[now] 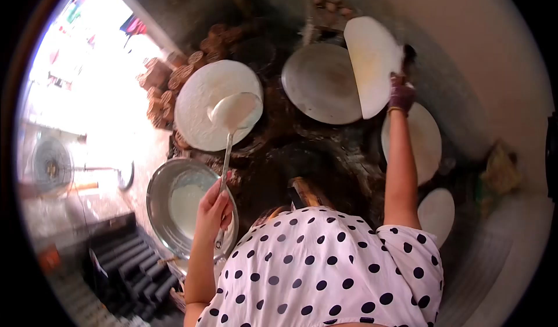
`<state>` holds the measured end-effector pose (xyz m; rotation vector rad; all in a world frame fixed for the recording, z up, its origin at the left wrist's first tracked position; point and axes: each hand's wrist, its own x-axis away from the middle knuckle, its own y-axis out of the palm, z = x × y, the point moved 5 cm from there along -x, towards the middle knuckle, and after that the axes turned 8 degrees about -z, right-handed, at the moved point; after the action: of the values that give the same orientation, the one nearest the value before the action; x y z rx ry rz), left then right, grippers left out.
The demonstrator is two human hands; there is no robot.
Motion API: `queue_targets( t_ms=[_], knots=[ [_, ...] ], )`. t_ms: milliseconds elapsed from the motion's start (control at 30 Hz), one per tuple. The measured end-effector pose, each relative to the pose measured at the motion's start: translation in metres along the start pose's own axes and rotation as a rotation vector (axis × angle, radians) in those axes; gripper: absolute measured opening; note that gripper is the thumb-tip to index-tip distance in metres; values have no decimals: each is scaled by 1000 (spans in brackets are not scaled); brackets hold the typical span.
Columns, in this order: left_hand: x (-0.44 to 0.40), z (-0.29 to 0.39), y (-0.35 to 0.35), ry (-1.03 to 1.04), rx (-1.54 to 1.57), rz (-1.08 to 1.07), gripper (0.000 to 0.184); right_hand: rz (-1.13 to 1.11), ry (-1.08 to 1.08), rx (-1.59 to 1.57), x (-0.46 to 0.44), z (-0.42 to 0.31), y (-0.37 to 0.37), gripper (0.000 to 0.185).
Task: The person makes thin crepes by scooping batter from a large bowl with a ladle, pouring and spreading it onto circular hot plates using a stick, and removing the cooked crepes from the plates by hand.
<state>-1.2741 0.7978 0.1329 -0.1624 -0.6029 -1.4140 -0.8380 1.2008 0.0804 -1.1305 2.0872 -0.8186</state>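
Note:
My left hand (214, 209) is closed round the handle of a metal ladle (228, 152). The ladle's bowl is over a round pan (185, 130) coated with white batter (200, 94); I cannot tell whether they touch. At the right, my right hand (401, 94), in a dark purple glove, grips the edge of a large white half-round sheet that looks like a folded crepe (375, 65). This sheet is tilted up and overlaps the right side of a grey round griddle (317, 83). My right fingertips are partly hidden.
A steel basin (156, 202) with white batter (189, 208) stands below my left hand. Round white surfaces (427, 144) lie beneath my right arm. Brown cylindrical briquettes (180, 77) are stacked at the back left. A fan (51, 165) stands far left, near dark ridged pieces (136, 269).

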Motion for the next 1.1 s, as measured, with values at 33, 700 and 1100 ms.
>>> queue_targets(
  t_ms=[33, 700, 1100],
  knots=[
    [-14, 1, 4, -1, -18, -58, 40, 70, 41, -222, -26, 50, -25, 49],
    [-205, -131, 217, -854, 385, -1137, 42, 1575, 368, -983, 503, 436, -519, 30],
    [-42, -191, 402, -1004, 207, -990, 43, 2211, 1177, -1167, 718, 718, -451, 28]
  ],
)
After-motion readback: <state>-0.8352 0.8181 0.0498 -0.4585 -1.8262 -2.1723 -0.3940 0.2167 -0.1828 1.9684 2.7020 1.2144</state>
